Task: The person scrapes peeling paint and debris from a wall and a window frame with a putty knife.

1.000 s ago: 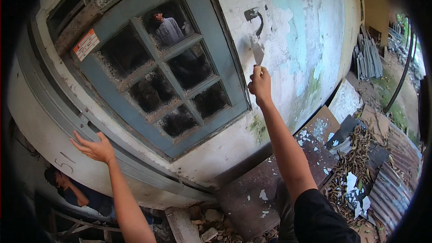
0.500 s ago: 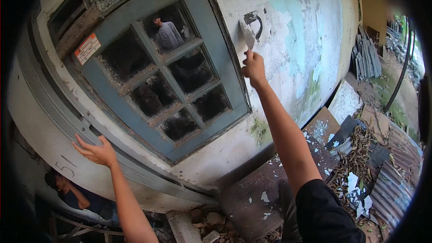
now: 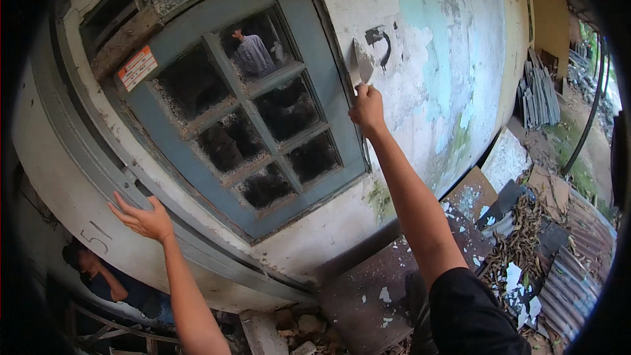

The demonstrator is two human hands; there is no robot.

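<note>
Right hand (image 3: pixel 367 109) grips 1 scraper (image 3: pixel 362 66), seemingly touching wall (image 3: pixel 411 125); left hand (image 3: pixel 146 219) spread.

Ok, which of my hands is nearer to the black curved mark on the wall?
Your right hand. It's below the black curved mark, slightly to its left, holding a scraper. Your left hand is farther off, lower left, beyond the blue-grey paned frame.

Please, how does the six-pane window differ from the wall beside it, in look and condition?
The six-pane window has a blue-grey frame; the wall is whitish, turquoise in patches. The window is divided into dark panes; the wall is one solid surface, its paint partly peeled. Both look weathered and stained.
</note>
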